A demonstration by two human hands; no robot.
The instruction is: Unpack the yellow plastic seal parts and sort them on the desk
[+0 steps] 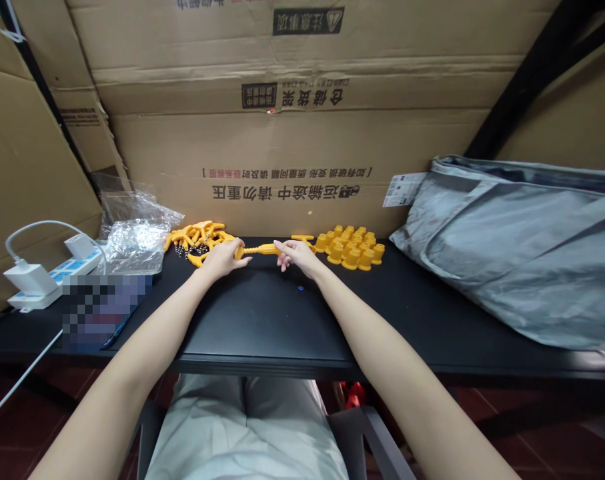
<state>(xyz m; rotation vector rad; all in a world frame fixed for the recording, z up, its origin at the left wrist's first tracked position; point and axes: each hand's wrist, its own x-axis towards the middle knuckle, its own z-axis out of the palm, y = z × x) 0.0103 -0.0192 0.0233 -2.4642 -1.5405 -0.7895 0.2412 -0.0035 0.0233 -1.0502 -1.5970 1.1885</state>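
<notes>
Above the table, a yellow plastic piece with a ribbed stem (257,250) lies level between my two hands. My left hand (222,260) closes around its wider left end, which the fingers partly cover. The fingers of my right hand (296,257) pinch its right end. Just beyond my left hand is a heap of yellow T-shaped handles with thin metal spirals (197,233), looking like corkscrews. A single yellow T-shaped piece (302,237) lies behind my right hand. Several yellow cup-shaped pieces (352,248) stand grouped to its right.
A grey fabric bag (507,253) fills the right side of the black table (262,327). On the left are clear plastic packaging (135,247), a white power strip (37,293) with chargers and cables, and a blurred-out dark packet (105,310). A cardboard wall (292,143) rises behind.
</notes>
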